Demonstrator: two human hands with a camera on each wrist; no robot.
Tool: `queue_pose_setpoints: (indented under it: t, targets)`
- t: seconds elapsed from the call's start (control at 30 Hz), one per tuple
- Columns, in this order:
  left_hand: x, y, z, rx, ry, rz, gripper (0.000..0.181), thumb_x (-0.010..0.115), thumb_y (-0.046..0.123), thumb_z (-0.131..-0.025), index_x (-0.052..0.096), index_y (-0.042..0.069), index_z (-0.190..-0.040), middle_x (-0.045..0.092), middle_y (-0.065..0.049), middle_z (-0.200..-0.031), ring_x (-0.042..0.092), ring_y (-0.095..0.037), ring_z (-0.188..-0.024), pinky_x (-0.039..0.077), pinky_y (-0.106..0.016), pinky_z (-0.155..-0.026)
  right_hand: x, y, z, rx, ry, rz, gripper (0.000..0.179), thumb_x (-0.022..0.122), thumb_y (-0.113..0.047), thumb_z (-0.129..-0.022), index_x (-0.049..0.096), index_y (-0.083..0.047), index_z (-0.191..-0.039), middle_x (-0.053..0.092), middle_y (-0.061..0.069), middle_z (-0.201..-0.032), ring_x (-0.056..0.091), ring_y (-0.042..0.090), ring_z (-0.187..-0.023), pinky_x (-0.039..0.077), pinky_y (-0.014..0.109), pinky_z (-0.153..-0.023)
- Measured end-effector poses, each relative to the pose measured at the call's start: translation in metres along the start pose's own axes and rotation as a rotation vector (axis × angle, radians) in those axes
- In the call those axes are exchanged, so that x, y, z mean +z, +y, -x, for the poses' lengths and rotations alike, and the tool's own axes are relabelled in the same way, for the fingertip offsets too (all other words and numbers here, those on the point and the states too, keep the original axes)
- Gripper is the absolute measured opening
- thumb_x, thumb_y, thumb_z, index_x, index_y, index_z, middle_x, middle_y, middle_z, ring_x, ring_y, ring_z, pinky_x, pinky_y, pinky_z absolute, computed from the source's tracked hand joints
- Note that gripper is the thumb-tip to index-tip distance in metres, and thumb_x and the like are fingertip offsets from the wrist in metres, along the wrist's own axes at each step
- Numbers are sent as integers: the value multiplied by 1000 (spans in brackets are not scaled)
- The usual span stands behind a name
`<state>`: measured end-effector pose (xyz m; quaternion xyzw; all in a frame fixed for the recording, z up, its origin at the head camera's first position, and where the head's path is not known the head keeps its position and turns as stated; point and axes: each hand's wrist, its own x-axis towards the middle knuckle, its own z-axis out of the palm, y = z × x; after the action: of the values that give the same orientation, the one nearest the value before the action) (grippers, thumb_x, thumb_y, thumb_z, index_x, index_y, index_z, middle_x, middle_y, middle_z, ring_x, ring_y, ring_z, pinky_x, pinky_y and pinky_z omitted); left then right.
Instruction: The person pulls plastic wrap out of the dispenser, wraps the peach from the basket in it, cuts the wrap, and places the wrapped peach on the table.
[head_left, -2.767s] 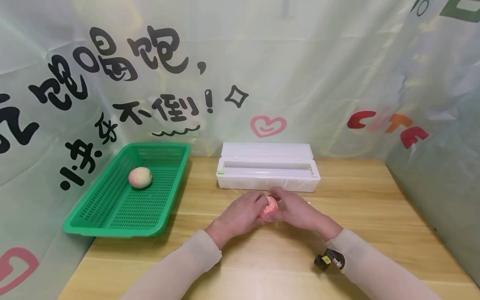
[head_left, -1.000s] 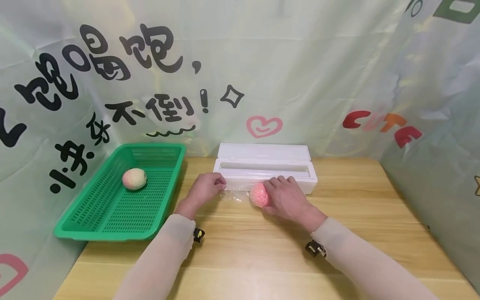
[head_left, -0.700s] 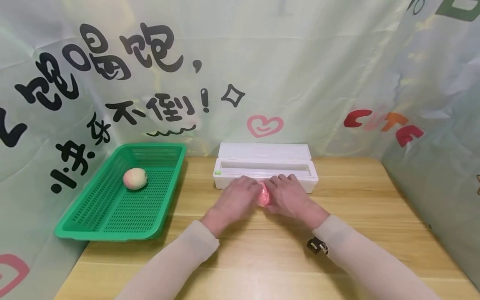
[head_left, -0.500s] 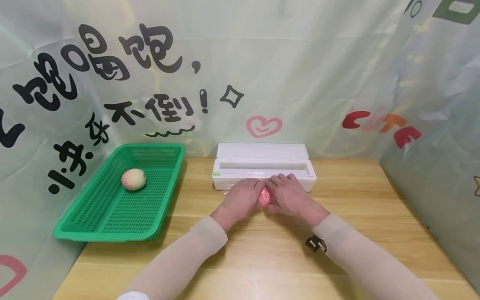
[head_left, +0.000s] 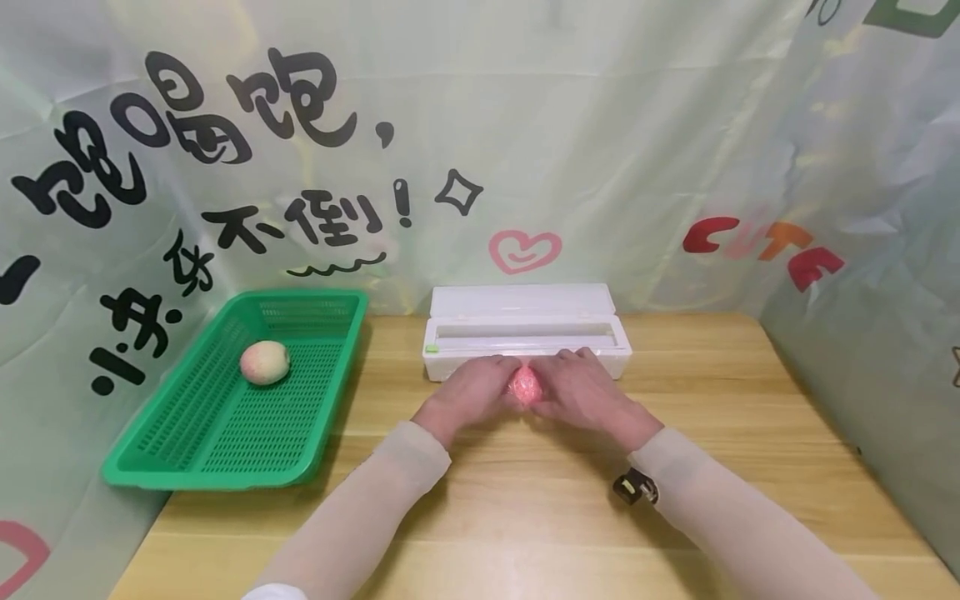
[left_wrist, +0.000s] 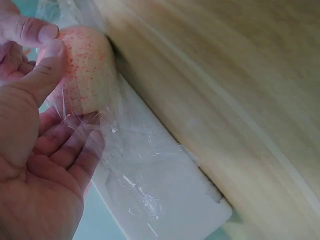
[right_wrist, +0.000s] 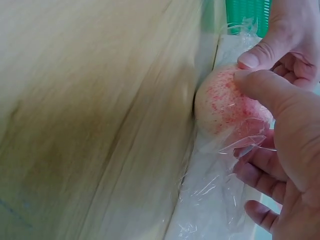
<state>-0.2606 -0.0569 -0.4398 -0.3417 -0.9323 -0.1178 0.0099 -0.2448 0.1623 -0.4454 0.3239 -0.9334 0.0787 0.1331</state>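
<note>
A pink, speckled peach (head_left: pixel 525 386) sits between both hands, just in front of the white cling film box (head_left: pixel 450 364). Clear cling film (left_wrist: pixel 145 185) clings around the peach and trails off over the box. My left hand (head_left: pixel 474 390) holds the peach from the left, its thumb on the skin and its fingers curled beneath, as the left wrist view shows. From the other side my right hand (head_left: pixel 588 393) grips it, thumb on top and fingers (right_wrist: pixel 267 177) bent around below. The two thumb tips nearly meet on the peach (right_wrist: pixel 220 102).
At left stands a green plastic basket (head_left: pixel 322 458) with one pale peach (head_left: pixel 265 363) in it. The box's lid (head_left: pixel 521 302) is raised at the back, and a small green tab (head_left: pixel 431 348) shows on its left end. A printed cloth (head_left: pixel 637 167) hangs behind the wooden table (head_left: pixel 525 517).
About a second ago my left hand pinched the film at the box's left end; it has since moved right onto the peach. My right hand has stayed on the peach.
</note>
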Motion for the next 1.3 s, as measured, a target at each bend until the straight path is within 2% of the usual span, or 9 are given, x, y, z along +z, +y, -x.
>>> queue_pose_setpoints:
  t: [0.23,0.43,0.53,0.67,0.77,0.83,1.03,1.13,1.3]
  targets:
    - [4,-4,7,13,56,48,56,80,39,-95,62,13,-141,71,-1,-133,66,-19,-126,50,-35,-113,2,-4,-1,29,-14,11,58,83,-52,-85,67,-14,-126,74,0,-107,61,23,-93,50,46,-86]
    - [8,-12,21,24,152,5,48,80,45,-93,68,17,-130,75,5,-118,70,-15,-110,54,-34,-103,7,-7,2,61,-23,21,59,84,-53,-83,62,-15,-122,69,1,-105,58,23,-94,49,46,-84]
    - [3,-20,37,-76,216,81,38,78,39,-96,73,17,-127,77,2,-120,71,-19,-115,55,-38,-104,7,-9,3,62,-10,30,63,86,-54,-82,62,-14,-124,68,4,-110,60,26,-99,50,49,-88]
    - [-7,-36,57,-314,379,231,22,71,24,-102,76,13,-120,77,-5,-121,69,-26,-117,55,-44,-103,6,-13,3,62,4,44,67,86,-55,-81,63,-12,-126,65,7,-118,60,30,-108,50,53,-95]
    - [-14,-50,62,-460,475,311,21,70,22,-102,74,11,-119,74,-9,-120,65,-29,-115,54,-47,-99,6,-14,3,66,11,50,67,86,-56,-81,63,-12,-127,65,7,-120,59,30,-109,50,53,-96]
    - [-18,-58,61,-521,472,365,32,73,26,-101,69,9,-127,68,-11,-126,60,-31,-118,53,-48,-100,6,-15,4,65,15,48,67,85,-56,-82,63,-12,-126,65,7,-120,60,30,-110,50,53,-96]
    - [-19,-75,50,-617,352,516,75,83,38,-93,48,10,-153,54,-16,-142,57,-34,-127,52,-51,-104,5,-14,4,49,27,45,66,85,-57,-81,63,-12,-124,65,6,-118,59,29,-107,50,50,-93]
    - [-16,-80,46,-629,330,538,78,84,38,-91,47,11,-154,56,-15,-145,62,-32,-122,54,-48,-99,5,-14,4,42,23,46,68,85,-57,-81,63,-12,-126,65,6,-119,59,28,-108,50,50,-93]
    - [-11,-83,44,-622,332,523,68,82,39,-94,53,12,-150,62,-9,-144,66,-27,-113,56,-44,-92,4,-13,3,37,24,41,68,83,-59,-82,64,-12,-127,66,7,-121,60,28,-109,52,51,-94]
